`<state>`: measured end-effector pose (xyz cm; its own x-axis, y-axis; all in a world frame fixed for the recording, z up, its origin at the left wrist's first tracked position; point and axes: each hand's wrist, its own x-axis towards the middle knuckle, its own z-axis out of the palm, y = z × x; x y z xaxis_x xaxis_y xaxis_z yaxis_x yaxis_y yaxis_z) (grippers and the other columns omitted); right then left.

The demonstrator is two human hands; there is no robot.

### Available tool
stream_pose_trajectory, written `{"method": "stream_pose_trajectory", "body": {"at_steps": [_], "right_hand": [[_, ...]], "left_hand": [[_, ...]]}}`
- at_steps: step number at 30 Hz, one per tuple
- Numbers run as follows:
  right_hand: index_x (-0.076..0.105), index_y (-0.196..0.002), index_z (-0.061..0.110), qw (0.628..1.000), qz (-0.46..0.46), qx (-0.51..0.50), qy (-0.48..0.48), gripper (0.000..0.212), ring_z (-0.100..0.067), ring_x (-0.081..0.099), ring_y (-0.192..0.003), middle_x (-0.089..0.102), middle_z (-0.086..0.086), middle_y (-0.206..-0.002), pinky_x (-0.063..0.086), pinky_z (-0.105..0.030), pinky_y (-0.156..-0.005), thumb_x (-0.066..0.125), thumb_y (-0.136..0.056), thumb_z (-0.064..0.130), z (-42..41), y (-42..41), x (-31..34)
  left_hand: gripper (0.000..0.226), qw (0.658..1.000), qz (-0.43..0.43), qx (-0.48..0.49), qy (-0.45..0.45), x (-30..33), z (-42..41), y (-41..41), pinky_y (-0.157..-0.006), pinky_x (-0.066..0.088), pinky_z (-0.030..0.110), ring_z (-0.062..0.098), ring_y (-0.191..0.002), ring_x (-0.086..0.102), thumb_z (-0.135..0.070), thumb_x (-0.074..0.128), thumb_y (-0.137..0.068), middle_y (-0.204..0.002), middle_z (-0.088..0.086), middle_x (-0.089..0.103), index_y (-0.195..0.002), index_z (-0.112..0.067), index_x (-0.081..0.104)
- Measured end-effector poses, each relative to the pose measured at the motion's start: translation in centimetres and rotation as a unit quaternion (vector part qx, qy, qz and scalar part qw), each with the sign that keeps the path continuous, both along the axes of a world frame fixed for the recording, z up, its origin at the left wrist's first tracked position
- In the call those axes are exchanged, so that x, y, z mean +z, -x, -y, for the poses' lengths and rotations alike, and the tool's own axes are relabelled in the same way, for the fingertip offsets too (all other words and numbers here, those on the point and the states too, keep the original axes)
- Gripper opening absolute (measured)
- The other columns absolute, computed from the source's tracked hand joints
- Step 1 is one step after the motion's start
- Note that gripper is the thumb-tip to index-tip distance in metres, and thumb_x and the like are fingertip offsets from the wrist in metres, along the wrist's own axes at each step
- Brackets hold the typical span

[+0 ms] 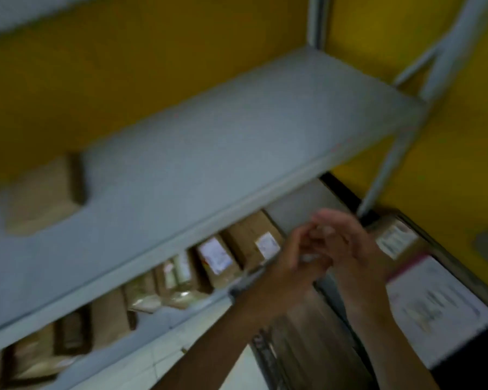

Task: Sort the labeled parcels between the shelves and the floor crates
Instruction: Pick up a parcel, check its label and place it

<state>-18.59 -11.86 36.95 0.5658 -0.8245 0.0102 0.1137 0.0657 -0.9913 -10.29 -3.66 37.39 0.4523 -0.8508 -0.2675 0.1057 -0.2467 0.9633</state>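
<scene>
The frame is motion-blurred. My left hand (290, 257) and my right hand (350, 249) meet in front of the lower shelf, fingers touching. A small white blur (307, 258) lies between them; I cannot tell what it is or whether either hand holds it. Behind the hands, several brown parcels with white labels (214, 256) stand in a row on the lower shelf. One brown parcel (44, 195) sits at the left of the grey upper shelf (209, 130). To the right, a floor crate (462, 274) holds a white labeled parcel (434, 299) and a brown labeled one (397, 237).
A yellow wall (448, 153) backs the grey metal shelving, with an upright post (383, 170) at its right end. A second dark crate (307, 350) lies below my forearms. More brown parcels (37, 358) sit low at the left. Pale floor (209, 361) shows between them.
</scene>
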Motion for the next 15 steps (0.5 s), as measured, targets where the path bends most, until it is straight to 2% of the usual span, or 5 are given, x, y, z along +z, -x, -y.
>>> {"method": "stream_pose_trajectory", "body": {"at_steps": [2, 5, 8, 11, 15], "right_hand": [[0.064, -0.104, 0.004, 0.999, 0.018, 0.034, 0.005, 0.023, -0.017, 0.070, -0.075, 0.074, -0.002, -0.083, 0.056, -0.032, -0.067, 0.045, -0.097, -0.005, -5.3, -3.1, 3.6], [0.066, -0.102, 0.005, 0.997, 0.040, 0.067, 0.007, 0.026, -0.012, 0.070, -0.078, 0.074, 0.001, -0.088, 0.054, -0.018, -0.067, 0.045, -0.094, -0.008, -12.6, -7.6, 7.8], [0.067, -0.102, 0.014, 0.993, 0.028, 0.115, 0.023, 0.028, -0.016, 0.069, -0.091, 0.072, 0.002, -0.099, 0.055, -0.026, -0.079, 0.047, -0.094, -0.004, -22.2, -12.1, 12.3], [0.067, -0.103, 0.018, 0.981, 0.017, 0.193, 0.003, 0.025, -0.018, 0.069, -0.092, 0.072, 0.006, -0.104, 0.056, -0.031, -0.079, 0.049, -0.096, 0.002, -31.7, -15.4, 15.8], [0.066, -0.108, 0.021, 0.961, -0.010, 0.275, 0.005, 0.020, -0.014, 0.069, -0.095, 0.071, 0.010, -0.106, 0.057, -0.027, -0.077, 0.053, -0.096, 0.010, -39.1, -17.3, 17.2]], "left_hand": [[0.056, 0.999, 0.031, 0.018, 0.004, 3.7, -5.8, -2.7, -0.098, 0.050, 0.035, 0.014, -0.113, 0.062, -0.030, 0.064, -0.082, -0.120, 0.003, 0.065, -0.134, -0.022, 0.045], [0.049, 0.995, 0.076, 0.058, 0.006, 8.9, -13.3, -7.1, -0.092, 0.047, 0.018, -0.001, -0.106, 0.060, -0.021, 0.061, -0.086, -0.114, -0.011, 0.062, -0.131, -0.026, 0.042], [0.049, 0.986, 0.103, 0.129, -0.008, 14.0, -24.5, -11.5, -0.097, 0.048, 0.024, 0.009, -0.115, 0.057, -0.014, 0.058, -0.095, -0.129, -0.002, 0.054, -0.138, -0.026, 0.037], [0.046, 0.973, 0.109, 0.202, -0.038, 18.6, -35.9, -14.2, -0.102, 0.049, 0.035, 0.014, -0.117, 0.057, -0.018, 0.057, -0.097, -0.130, -0.001, 0.052, -0.137, -0.029, 0.038], [0.041, 0.959, 0.114, 0.248, -0.073, 22.5, -47.5, -16.0, -0.096, 0.052, 0.031, 0.016, -0.112, 0.059, -0.015, 0.055, -0.098, -0.126, -0.001, 0.054, -0.134, -0.029, 0.039]]}}
